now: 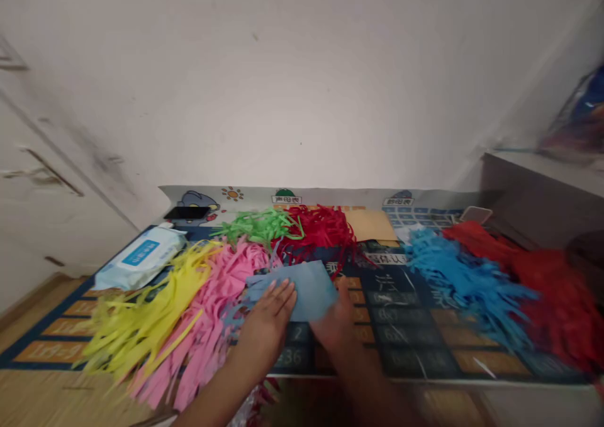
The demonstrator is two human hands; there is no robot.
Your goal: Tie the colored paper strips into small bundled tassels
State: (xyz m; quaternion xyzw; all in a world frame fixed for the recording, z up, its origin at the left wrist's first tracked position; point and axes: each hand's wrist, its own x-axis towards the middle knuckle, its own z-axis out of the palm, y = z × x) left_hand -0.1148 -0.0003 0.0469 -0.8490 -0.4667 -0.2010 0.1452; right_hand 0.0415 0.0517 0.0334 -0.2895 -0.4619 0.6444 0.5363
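Note:
A light blue sheet of paper (311, 285) with a fringe cut along its left end lies in the middle of the table. My left hand (267, 317) rests flat on its left part, fingers stretched out. Against the sheet's right edge is my right hand (336, 319), smeared by motion, so its finger closure is unclear. Left of the sheet are bundles of pink paper strips (226, 288) and yellow paper strips (155, 314). Behind it lie green strips (259, 226) and dark red strips (321, 229).
A wet wipes pack (141, 257) and a black phone (187, 213) lie at the left. Blue fringed paper (467, 282) and red fringed paper (552, 295) cover the right side. Tan paper (370, 227) sits at the back. A printed mat (406, 336) covers the table.

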